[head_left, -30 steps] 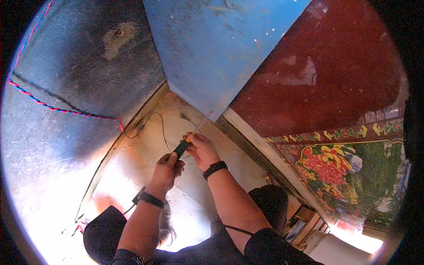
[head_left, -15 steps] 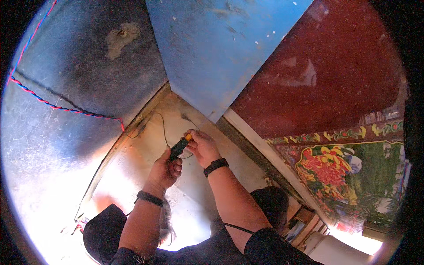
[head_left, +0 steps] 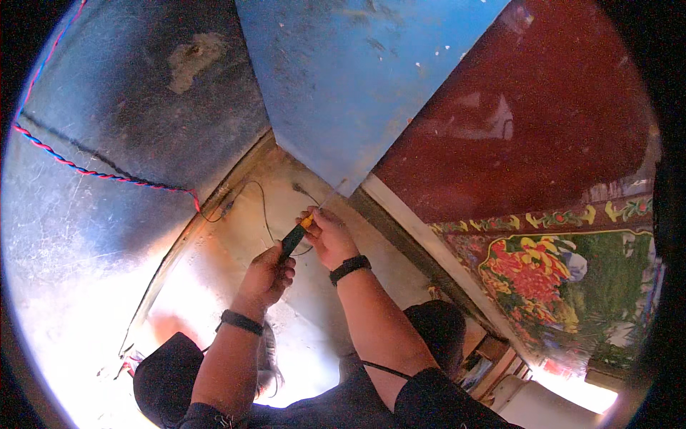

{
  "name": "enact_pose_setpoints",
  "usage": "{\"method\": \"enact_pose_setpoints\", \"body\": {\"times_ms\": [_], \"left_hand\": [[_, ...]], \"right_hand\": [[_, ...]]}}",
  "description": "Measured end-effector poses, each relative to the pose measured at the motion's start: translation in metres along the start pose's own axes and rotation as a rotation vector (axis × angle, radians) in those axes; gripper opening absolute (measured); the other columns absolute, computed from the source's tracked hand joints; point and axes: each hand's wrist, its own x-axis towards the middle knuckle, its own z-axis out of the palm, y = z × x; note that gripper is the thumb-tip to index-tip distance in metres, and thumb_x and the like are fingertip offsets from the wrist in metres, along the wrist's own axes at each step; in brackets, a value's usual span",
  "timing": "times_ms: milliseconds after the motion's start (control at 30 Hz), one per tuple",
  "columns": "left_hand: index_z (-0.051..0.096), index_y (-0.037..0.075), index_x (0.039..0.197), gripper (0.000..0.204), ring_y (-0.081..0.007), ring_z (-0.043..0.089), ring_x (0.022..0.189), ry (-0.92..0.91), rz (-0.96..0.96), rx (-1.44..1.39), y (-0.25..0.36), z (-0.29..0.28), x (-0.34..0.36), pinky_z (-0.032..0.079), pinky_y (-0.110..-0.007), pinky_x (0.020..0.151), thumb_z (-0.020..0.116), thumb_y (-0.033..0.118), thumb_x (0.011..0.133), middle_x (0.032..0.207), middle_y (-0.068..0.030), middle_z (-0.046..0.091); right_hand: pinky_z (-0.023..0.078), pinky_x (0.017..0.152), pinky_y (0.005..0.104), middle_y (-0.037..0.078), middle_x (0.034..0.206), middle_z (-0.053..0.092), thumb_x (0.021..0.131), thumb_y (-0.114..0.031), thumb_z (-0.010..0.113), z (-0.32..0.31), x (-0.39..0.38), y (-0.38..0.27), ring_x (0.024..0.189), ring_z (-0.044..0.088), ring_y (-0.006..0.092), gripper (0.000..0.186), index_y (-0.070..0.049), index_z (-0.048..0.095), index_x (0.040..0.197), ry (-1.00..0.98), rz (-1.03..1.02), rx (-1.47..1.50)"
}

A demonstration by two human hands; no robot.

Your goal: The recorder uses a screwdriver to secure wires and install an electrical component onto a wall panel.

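Observation:
My two hands meet at a screwdriver with a dark green handle, an orange collar and a thin pale shaft that points up and to the right. My left hand is closed round the lower end of the handle. The fingers of my right hand pinch the screwdriver near the orange collar. The shaft's tip appears close to the lower corner of the blue panel; whether it touches anything I cannot tell. Behind my hands a thin dark wire loops over the beige surface.
A twisted red and blue wire hangs along the grey panel at left and joins the thin wire. At right stands a dark red panel with a flower picture. Black rounded objects lie near my forearms.
The screwdriver has turned slightly in my hands, and more of its shaft shows beyond my right fingers. My arms have stayed almost in place.

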Motion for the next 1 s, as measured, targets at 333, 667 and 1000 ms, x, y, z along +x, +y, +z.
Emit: {"method": "enact_pose_setpoints", "body": {"times_ms": [333,667,1000], "left_hand": [[0.057,0.002,0.117,0.032,-0.0234,0.065,0.073,0.293,0.906,1.008,-0.018,-0.011,0.019,0.052,-0.036,0.066,0.063,0.020,0.092,0.084,-0.0125,0.066],[0.057,0.000,0.114,0.033,-0.0160,0.059,0.069,0.009,0.184,0.434,-0.008,-0.003,0.007,0.048,-0.029,0.060,0.057,0.029,0.097,0.087,-0.0087,0.064],[0.058,-0.001,0.114,0.033,-0.0177,0.066,0.071,0.283,0.950,1.155,-0.015,0.001,0.013,0.052,-0.032,0.064,0.064,0.023,0.093,0.086,-0.0091,0.066]], "right_hand": [[0.057,0.079,0.0341,0.008,0.102,0.067,0.098,-0.024,0.057,0.011,0.005,0.002,0.093,0.069,0.0237,0.021,-0.005,0.060,0.107,0.032,0.031,0.015],[0.057,0.082,0.0363,0.011,0.100,0.067,0.098,-0.022,0.057,-0.002,0.002,0.001,0.094,0.068,0.0261,0.021,-0.004,0.060,0.106,0.030,0.002,-0.016],[0.049,0.088,0.0370,0.007,0.104,0.065,0.099,-0.024,0.054,0.004,-0.002,-0.004,0.103,0.065,0.0239,0.020,-0.006,0.058,0.109,0.000,0.045,0.070]]}}
